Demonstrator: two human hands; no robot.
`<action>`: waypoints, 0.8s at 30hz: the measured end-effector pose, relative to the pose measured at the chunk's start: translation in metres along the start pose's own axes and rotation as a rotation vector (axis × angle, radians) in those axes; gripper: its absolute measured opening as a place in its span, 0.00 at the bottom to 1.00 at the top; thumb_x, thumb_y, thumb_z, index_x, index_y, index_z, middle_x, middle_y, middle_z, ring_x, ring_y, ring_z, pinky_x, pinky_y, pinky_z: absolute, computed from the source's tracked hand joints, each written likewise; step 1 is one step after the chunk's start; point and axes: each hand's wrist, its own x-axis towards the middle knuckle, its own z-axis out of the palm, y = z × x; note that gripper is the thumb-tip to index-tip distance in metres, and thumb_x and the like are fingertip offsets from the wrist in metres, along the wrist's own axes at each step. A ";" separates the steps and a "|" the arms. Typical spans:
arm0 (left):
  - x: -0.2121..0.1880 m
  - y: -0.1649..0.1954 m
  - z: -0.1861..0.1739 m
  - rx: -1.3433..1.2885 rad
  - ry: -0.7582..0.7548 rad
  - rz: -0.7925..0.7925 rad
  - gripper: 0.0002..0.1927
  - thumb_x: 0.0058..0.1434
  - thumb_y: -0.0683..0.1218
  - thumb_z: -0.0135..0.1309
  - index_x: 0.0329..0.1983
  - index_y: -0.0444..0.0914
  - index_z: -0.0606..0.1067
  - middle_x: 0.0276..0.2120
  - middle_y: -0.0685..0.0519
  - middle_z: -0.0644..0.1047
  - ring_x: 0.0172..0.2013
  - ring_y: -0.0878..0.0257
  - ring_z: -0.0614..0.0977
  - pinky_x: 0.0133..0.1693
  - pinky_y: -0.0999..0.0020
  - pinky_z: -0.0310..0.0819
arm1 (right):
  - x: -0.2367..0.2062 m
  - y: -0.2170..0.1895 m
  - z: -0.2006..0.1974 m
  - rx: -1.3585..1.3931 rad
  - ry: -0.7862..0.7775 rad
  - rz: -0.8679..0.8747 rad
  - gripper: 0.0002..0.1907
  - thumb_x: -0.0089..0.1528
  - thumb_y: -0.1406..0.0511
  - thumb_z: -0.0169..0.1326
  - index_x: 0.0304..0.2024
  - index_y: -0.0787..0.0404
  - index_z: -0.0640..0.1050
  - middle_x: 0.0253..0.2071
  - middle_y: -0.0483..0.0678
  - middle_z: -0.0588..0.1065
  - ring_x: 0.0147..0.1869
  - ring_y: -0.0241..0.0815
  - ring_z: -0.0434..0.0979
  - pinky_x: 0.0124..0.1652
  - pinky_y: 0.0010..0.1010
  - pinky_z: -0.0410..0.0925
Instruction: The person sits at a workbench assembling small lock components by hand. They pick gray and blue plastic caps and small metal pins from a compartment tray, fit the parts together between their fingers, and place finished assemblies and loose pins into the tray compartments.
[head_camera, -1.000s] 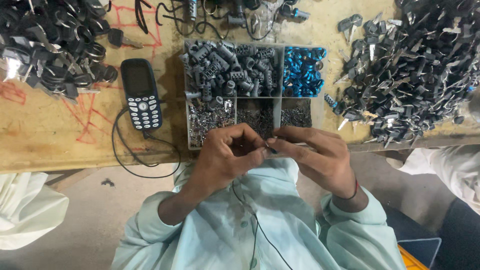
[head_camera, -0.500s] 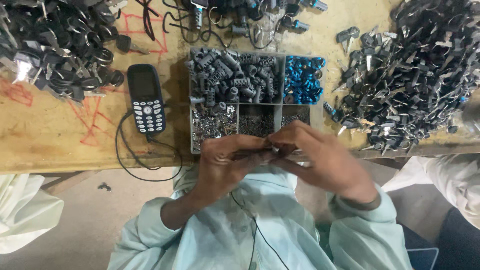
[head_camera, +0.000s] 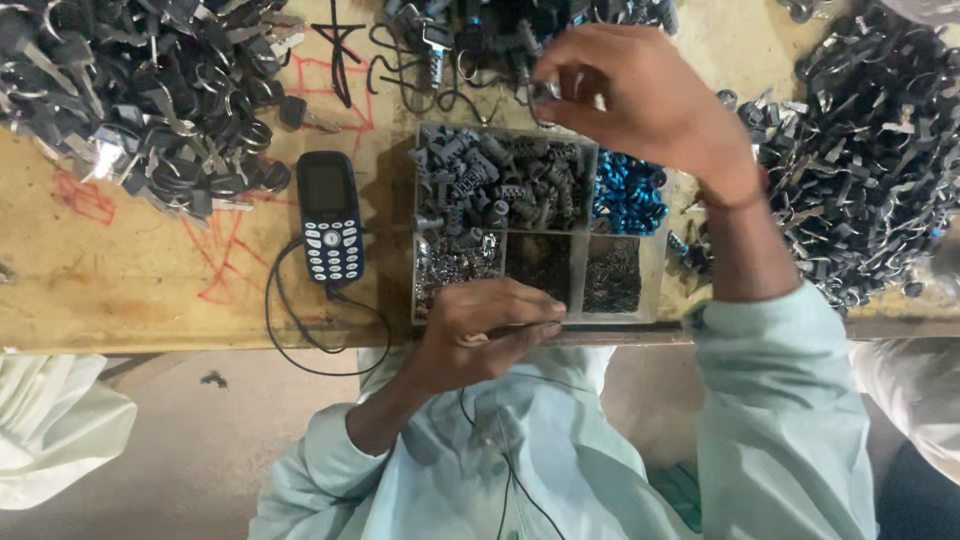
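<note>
Nearest the body, the left hand (head_camera: 487, 330) is resting at the front edge of the worktop (head_camera: 150, 290), fingers curled together over the near wall of the clear compartment tray (head_camera: 650, 300); whether it is gripping anything cannot be told. One tray is lying on the worktop, showing five compartments: three small ones in the near row with fine dark and silvery parts, and two in the far row, one with grey ribbed cylinders (head_camera: 500, 180) and one with blue metal pieces (head_camera: 625, 195). Just left of the tray, one dark keypad phone (head_camera: 330, 220) is lying face up with one black cable (head_camera: 300, 330) looping from its near end. Farther out, the right hand (head_camera: 640, 95) is reaching beyond the tray, thumb and fingertips pinched on a small metal part (head_camera: 543, 90) above a tangle of black wires (head_camera: 420, 60). Two large heaps of dark metal parts are flanking the area: the left heap (head_camera: 130, 90) and the right heap (head_camera: 860, 170).
</note>
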 end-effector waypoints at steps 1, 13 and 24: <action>0.000 -0.001 0.000 -0.003 -0.016 0.004 0.09 0.60 0.37 0.65 0.42 0.38 0.80 0.42 0.50 0.84 0.42 0.58 0.88 0.44 0.66 0.82 | -0.019 -0.007 -0.007 0.062 0.017 0.047 0.13 0.67 0.68 0.66 0.51 0.63 0.78 0.42 0.50 0.78 0.39 0.38 0.81 0.38 0.27 0.73; 0.005 0.005 0.005 -0.049 -0.085 0.056 0.14 0.59 0.31 0.62 0.46 0.37 0.79 0.44 0.50 0.82 0.45 0.58 0.87 0.46 0.67 0.84 | -0.106 -0.033 0.012 -0.382 0.153 0.311 0.12 0.66 0.67 0.65 0.50 0.60 0.77 0.39 0.51 0.77 0.36 0.50 0.77 0.34 0.37 0.68; 0.014 -0.002 0.007 0.120 -0.067 0.082 0.14 0.58 0.32 0.64 0.45 0.36 0.79 0.44 0.50 0.82 0.44 0.57 0.86 0.46 0.66 0.83 | -0.108 -0.019 0.035 -0.409 0.232 0.359 0.08 0.66 0.67 0.62 0.45 0.59 0.77 0.38 0.50 0.75 0.35 0.52 0.78 0.33 0.40 0.68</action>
